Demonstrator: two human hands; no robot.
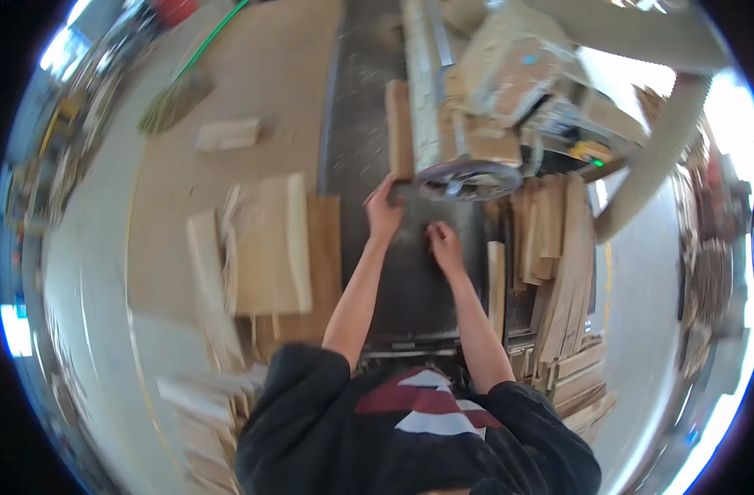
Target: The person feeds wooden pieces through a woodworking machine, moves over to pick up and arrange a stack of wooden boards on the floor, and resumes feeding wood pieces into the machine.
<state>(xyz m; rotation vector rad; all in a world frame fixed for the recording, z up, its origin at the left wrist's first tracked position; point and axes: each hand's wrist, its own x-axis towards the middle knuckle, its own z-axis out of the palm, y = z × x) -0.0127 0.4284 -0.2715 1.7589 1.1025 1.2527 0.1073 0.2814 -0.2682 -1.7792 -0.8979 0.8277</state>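
A narrow wooden board [399,132] lies lengthwise on the dark machine table [364,124], close along the pale fence [424,91]. My left hand [383,213] is at the board's near end, its fingers closed against that end and the thumb pointing inward. Just to the right, my right hand [444,246] hovers over the dark surface, apart from the board. Its fingers are curled in and I see nothing in them. Right of the board's near end sits a round machine part [467,180], blurred at its rim.
Wide planks [265,247] lie on a brown surface to the left, with a short block [228,134] and a green-handled broom [175,99] farther off. Stacked wood strips [562,264] stand at right. A thick ribbed hose [661,157] hangs at upper right.
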